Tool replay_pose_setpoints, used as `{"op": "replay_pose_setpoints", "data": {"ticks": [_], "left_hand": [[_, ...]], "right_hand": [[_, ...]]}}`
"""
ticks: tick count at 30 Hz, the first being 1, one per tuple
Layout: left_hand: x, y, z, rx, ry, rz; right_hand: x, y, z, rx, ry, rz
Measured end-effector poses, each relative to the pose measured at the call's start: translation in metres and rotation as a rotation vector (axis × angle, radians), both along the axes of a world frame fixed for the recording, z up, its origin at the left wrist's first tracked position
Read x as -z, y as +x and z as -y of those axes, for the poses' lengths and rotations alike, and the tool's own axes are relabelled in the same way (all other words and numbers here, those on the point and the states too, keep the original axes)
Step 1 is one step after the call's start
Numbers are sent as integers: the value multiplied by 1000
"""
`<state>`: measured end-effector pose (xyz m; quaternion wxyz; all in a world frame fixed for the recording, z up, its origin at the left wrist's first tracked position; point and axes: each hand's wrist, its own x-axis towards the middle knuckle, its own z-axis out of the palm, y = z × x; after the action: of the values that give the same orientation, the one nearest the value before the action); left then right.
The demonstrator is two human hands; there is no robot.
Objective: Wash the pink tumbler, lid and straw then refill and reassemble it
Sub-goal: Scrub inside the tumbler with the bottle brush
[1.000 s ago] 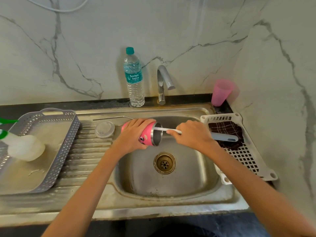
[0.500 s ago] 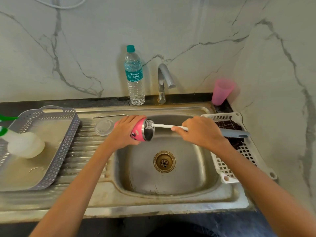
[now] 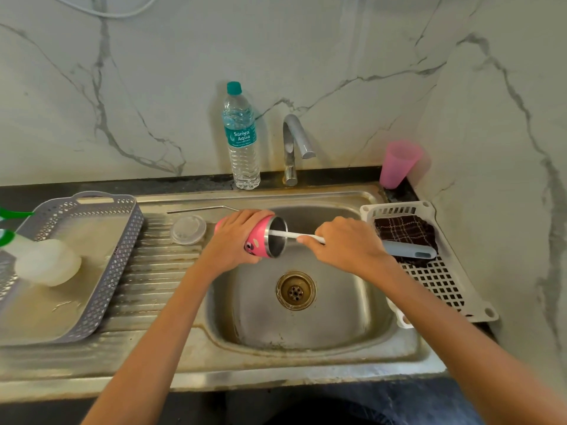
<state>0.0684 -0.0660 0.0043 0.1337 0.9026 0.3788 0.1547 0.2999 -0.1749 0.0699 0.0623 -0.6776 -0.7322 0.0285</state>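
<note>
Left hand [image 3: 236, 237] wrapped around the pink tumbler [image 3: 259, 240], fingers curled over the top of its body, thumb side hidden underneath. Tumbler held on its side above the back-left part of the sink [image 3: 337, 317], steel mouth facing right, base end covered by the hand. Right hand [image 3: 346, 246] closed around a bottle brush [image 3: 294, 235]: the white stem runs from the fingertips straight into the tumbler mouth, brush head inside and not visible, and the grey handle end sticks out behind the hand over the white basket [image 3: 445, 289]. Both forearms come in from the bottom edge. The two hands are apart, joined only by the stem. Drain [image 3: 295, 290] sits below and between them in the basin floor. Clear lid [image 3: 188, 230] lies flat on the ribbed drainboard [image 3: 153, 280] just left of the left hand. Metal straw [image 3: 199, 209] lies along the back of the drainboard, its bent end near the tumbler. Basket sits on the sink's right rim with a dark checked cloth [image 3: 405, 231] in its back part, under the brush handle. Tap [image 3: 294, 142] stands behind the basin, spout pointing right. Water bottle [image 3: 241, 136] with teal cap stands upright just left of the tap. Pink cup [image 3: 399, 164] stands in the back right corner on the dark counter [image 3: 184, 182]. Grey tray [image 3: 122, 240] sits on the far left of the drainboard, holding a white bottle [image 3: 46, 262] on its side, green parts at its left end, blurred.
</note>
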Motion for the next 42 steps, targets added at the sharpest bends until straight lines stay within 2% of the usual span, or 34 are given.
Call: {"op": "replay_pose_setpoints", "data": {"ticks": [4,22,28,33,38,42], "left_hand": [[2,-10,-9,-51,7,11],[2,-18,-14,-39,17,-5],[1,11,4,22,40,21],[7,-15,-6,-69,31,14],[2,10,4,11,62,-14],[2,-14,-9,-73,62,-39]], "right_hand": [[-3,4,5,6,-18,-14],[3,-2,-5,-70,-106,-36],[15,-15,-12,-81,-129,-4],[8,7,4,-57,-155,2],[23,-13,-8,-66,-154,8],[21,12,2,-32,-168,4]]}}
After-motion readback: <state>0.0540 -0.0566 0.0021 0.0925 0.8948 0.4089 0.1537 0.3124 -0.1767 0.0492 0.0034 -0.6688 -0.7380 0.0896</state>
